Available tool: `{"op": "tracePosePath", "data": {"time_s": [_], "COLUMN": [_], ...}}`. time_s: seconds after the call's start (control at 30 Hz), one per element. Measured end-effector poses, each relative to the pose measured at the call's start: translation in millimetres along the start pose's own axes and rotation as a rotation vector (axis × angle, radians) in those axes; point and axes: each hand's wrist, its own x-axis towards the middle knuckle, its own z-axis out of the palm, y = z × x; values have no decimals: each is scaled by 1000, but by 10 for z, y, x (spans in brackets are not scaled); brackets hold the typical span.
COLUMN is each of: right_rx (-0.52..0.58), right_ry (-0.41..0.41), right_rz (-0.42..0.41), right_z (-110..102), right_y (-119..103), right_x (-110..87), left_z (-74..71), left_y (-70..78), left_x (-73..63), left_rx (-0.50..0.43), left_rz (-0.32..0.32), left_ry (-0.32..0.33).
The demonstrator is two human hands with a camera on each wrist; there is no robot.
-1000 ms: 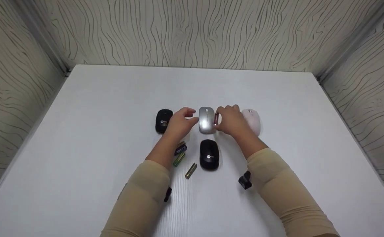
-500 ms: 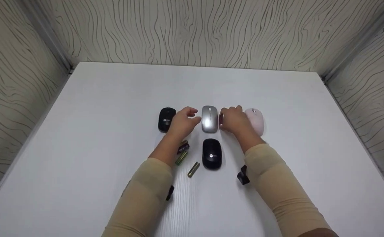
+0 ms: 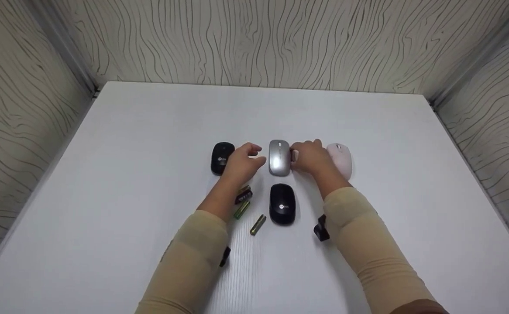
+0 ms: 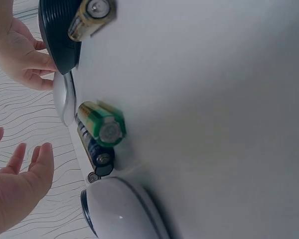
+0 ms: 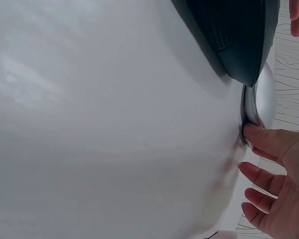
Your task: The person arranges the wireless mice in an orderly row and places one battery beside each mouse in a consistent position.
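A silver computer mouse lies between the two hands. At its right side, my right hand pinches a small dark red battery between thumb and index finger, mostly hidden now. In the right wrist view the thumb meets the mouse's edge, while the other fingers spread apart. My left hand hovers left of the silver mouse, fingers loosely bent and holding nothing. Below that hand lie a dark blue battery, a green one and a gold battery. A black mouse sits in front of the silver one.
A second black mouse is partly behind the left hand. Beyond the right hand lies a pale pink mouse. All rest on a white table with patterned panels at the back and sides.
The red battery, plain to see between the right fingers earlier, is now nearly hidden against the silver mouse's right side. The left hand barely moved; the view shifted slightly.
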Motion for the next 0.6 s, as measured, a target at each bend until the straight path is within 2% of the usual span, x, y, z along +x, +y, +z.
{"op": "tracePosePath", "data": {"time_s": [0.3, 0.6], "right_rx": [-14, 4], "right_ry": [-11, 18], "right_rz": [23, 34], "right_z": [-2, -62], "right_y": [-9, 18], "right_x": [-26, -73], "left_z": [14, -34], "left_y": [-20, -14], "left_x": [-8, -20], "left_rx": [-8, 13], "left_rz": [18, 19], "left_ry": [-26, -15]}}
